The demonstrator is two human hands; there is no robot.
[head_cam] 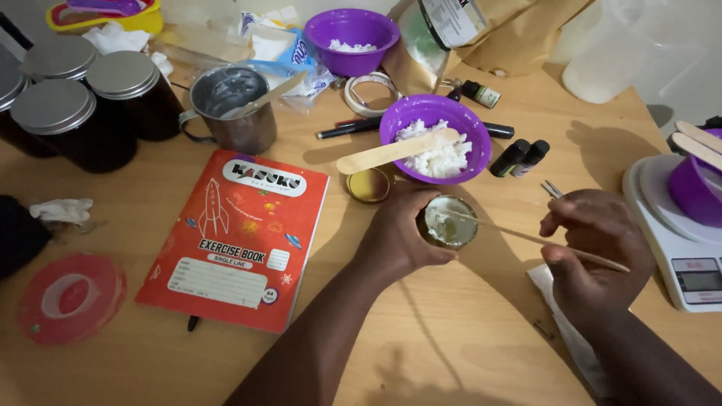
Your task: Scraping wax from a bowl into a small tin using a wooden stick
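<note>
1. We find the small round tin (449, 223) already holding a pale, glossy fill that reaches close to its rim; we judge the filling largely done and the stirring or smoothing of that fill to be the step in hand.
2. The tin's gold lid (368, 185) lies off, flat on the wooden surface (466, 331) just left of the tin, so closing remains outstanding.
3. The larger purple bowl (435, 138) directly behind the tin still carries white flaky material, with a broad wooden spatula (395, 151) resting across its rim (we cannot tell whether more of it is meant for this tin).
4. Left hand (395, 240): wrapped around the tin's left side, fingers curled on its wall, holding it steady on the surface.
5. Right hand (598, 252): closed in a narrow pinch on a thin wooden stick (526, 237), whose far tip rests in the tin's fill.
6. Position of the tin: at centre of the surface, inside the left hand's grasp, well to the left of the right hand, the stick bridging the two.
7. Surroundings noted: a metal cup (229, 109) with a spatula inside, an orange exercise book (237, 240), dark jars with metal lids (75, 113), two small dark bottles (520, 157) and a white kitchen scale (688, 256) at the right edge.
</note>
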